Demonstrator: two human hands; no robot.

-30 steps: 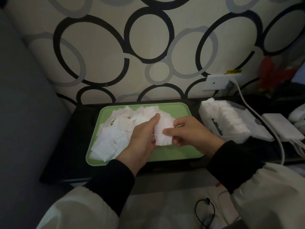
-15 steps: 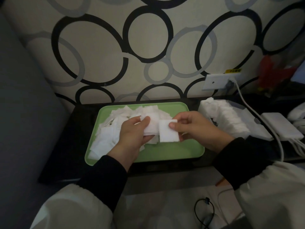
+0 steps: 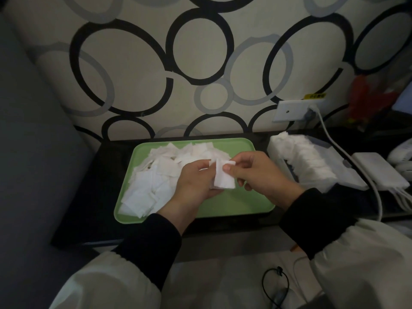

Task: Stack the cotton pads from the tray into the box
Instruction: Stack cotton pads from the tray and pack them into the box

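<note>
A green tray (image 3: 240, 206) lies on the dark shelf with a loose heap of white square cotton pads (image 3: 151, 186) over its left and back part. Above the tray's middle, my left hand (image 3: 196, 186) holds a small stack of cotton pads (image 3: 224, 178). My right hand (image 3: 260, 177) pinches the front pad of that stack with thumb and fingers. To the right stands the box (image 3: 347, 175), with a row of stacked pads (image 3: 305, 157) inside it.
A white cable (image 3: 347, 157) runs from the wall socket (image 3: 294, 110) down past the box. A white charger block (image 3: 379, 172) lies at the far right. The patterned wall rises right behind the shelf. A black cord loop (image 3: 275, 286) lies below.
My hands have come together again: the right hand brought its single pad back against the stack in my left hand. The view shifted slightly.
</note>
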